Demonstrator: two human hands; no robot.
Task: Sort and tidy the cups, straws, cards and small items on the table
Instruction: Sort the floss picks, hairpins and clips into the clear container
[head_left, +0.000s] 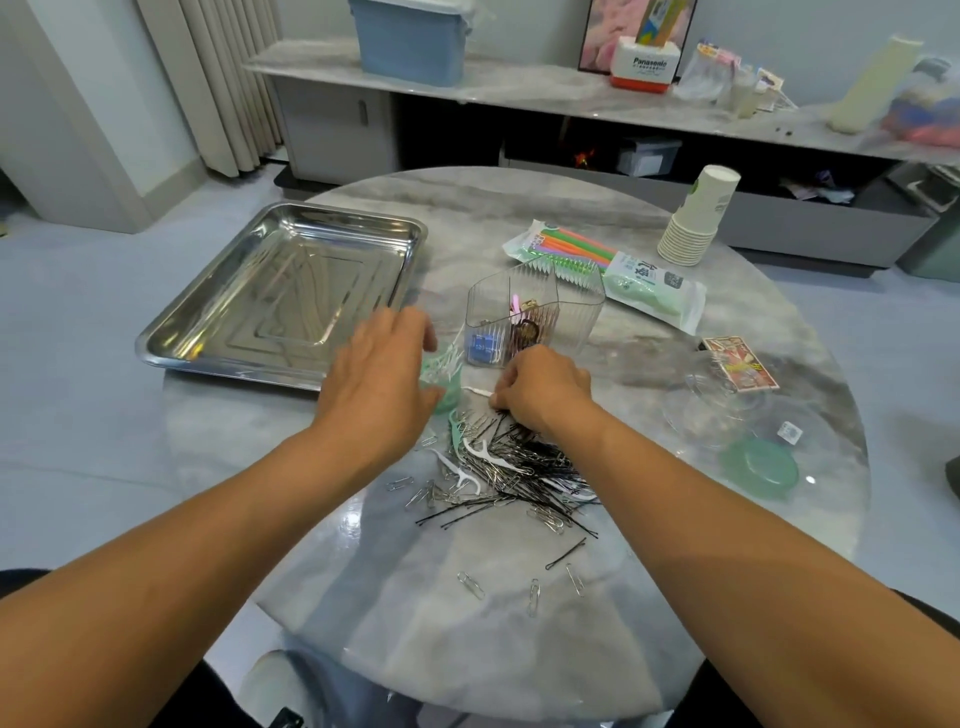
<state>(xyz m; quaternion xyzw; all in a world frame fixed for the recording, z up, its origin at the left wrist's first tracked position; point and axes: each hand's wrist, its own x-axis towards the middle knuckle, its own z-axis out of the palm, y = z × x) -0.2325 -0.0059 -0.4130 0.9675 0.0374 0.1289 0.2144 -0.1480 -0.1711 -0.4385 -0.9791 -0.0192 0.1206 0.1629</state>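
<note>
Round grey marble bench (519, 649): mixed pile of silver paper clips, black hairpins and white floss picks (514, 467). Right hand (540, 389) pinches one white floss pick (477, 391); left hand (379, 374) spread over small green cup (448, 387). Clear ribbed organiser (530, 317) behind, steel tray (280, 291) far left.

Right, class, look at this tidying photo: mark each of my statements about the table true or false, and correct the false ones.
1. The metal tray holds the paper cups. False: the paper cups stand stacked on the table, far from it.
2. The straw packet lies behind the clear organiser. True.
3. The right hand reaches into the pile of pins and clips. True.
4. The green lid is on the tray. False: it lies on the table.
</note>
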